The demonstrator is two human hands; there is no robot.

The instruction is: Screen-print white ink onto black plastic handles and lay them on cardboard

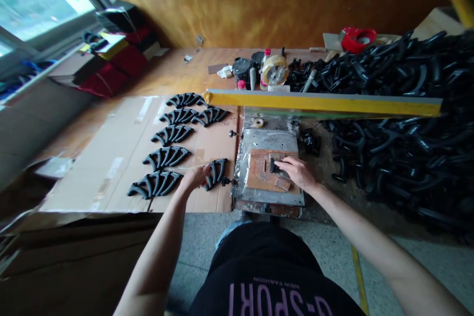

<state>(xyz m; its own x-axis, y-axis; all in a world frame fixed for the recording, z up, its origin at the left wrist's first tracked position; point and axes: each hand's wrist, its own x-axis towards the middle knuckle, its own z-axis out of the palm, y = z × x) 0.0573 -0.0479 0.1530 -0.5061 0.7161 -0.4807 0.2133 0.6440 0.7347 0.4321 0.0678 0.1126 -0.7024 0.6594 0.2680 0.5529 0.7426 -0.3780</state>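
Note:
My left hand (197, 177) is over the cardboard sheet (92, 153), its fingers closed at the left end of a short group of curved black parts (217, 173). Over the wooden block (257, 173) on the metal plate (270, 138), my right hand (296, 171) pinches a small black part (273, 165). Further rows of curved black parts (166, 157) lie on the cardboard to the left, arranged side by side. The fingertips of my left hand are partly hidden.
A yellow-edged bar (322, 103) spans above the plate and a large heap of black parts (400, 148). Behind it are a tape roll (275, 70), black jars (242, 67) and a red dispenser (357, 39). Stacked boxes (111, 66) stand at the back left.

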